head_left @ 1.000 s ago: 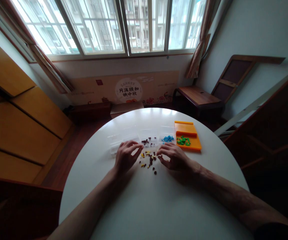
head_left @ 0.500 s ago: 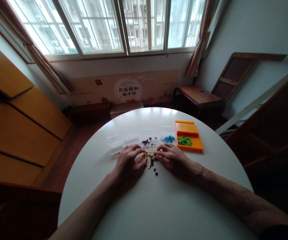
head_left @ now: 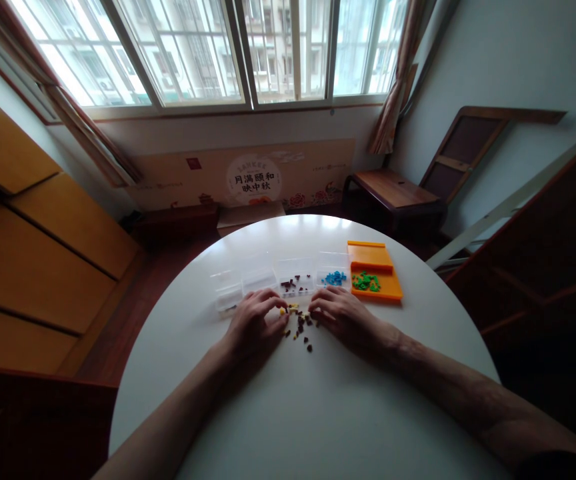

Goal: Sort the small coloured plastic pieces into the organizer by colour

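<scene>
Several small yellow and dark brown pieces (head_left: 301,325) lie in a loose pile on the round white table (head_left: 308,413). My left hand (head_left: 255,323) rests palm down to the left of the pile, its fingers curled with the tips touching the pile's left edge. On the other side, my right hand (head_left: 341,317) lies palm down too, its fingertips bent at the pile's upper right. I cannot make out whether either hand pinches a piece.
Behind the pile stands a row of clear plastic boxes (head_left: 248,283); one holds dark pieces (head_left: 295,285), another blue pieces (head_left: 335,277). An orange tray (head_left: 385,288) with green pieces (head_left: 367,282) sits at the right. A wooden bench (head_left: 393,193) and cabinets (head_left: 33,253) flank the table.
Both hands have closed in on the pile from either side, and the scattered pieces are drawn into a tighter cluster between the fingertips.
</scene>
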{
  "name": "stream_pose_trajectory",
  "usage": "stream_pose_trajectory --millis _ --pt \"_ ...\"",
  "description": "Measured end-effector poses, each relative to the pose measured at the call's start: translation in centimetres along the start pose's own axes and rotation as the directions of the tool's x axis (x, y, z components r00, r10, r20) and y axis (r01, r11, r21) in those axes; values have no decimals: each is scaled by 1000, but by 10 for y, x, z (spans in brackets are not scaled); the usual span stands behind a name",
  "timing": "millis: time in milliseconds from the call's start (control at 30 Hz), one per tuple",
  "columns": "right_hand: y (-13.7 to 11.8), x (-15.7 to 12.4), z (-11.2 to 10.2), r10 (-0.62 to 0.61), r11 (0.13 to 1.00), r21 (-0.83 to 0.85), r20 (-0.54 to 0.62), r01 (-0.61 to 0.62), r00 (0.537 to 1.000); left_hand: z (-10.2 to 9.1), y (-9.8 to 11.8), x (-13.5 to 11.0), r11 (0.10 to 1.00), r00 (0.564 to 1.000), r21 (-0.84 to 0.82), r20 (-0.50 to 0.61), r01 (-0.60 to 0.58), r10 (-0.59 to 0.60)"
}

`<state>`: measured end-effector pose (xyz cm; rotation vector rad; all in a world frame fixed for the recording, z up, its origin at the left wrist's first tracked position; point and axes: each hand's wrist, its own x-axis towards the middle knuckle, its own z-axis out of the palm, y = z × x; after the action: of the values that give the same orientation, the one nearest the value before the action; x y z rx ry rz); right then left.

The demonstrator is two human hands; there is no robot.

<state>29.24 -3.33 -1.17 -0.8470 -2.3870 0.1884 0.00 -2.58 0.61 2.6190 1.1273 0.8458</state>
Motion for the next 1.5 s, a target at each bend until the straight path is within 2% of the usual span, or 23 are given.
stream_pose_trajectory --millis 367,633,900,1000,1167,1400,1500 --pt "2 0 2 1 1000 25 2 -1 1000 -3 -1 0 997 1000 -79 4 22 -22" --pt "2 0 2 7 1000 24 -7 -7 1000 -3 -1 -2 998 999 -22 16 51 -51" --pt "1 0 1 -11 1000 20 7 11 1000 -8 -2 -4 1000 1000 9 5 1 -1" --pt "0 0 1 -17 1000 19 9 17 1000 -15 -5 -6 1000 999 -13 28 -25 26" --pt "1 -1 1 -25 1000 16 18 24 1000 -24 -7 -9 1000 998 13 59 -1 0" --pt "-2 -1 2 -20 1000 21 -5 20 1000 -32 -7 -12 992 983 -124 176 -35 57" --pt "-1 -1 2 -39 999 17 -6 39 999 -32 -4 -11 986 980 -164 187 -38 68"
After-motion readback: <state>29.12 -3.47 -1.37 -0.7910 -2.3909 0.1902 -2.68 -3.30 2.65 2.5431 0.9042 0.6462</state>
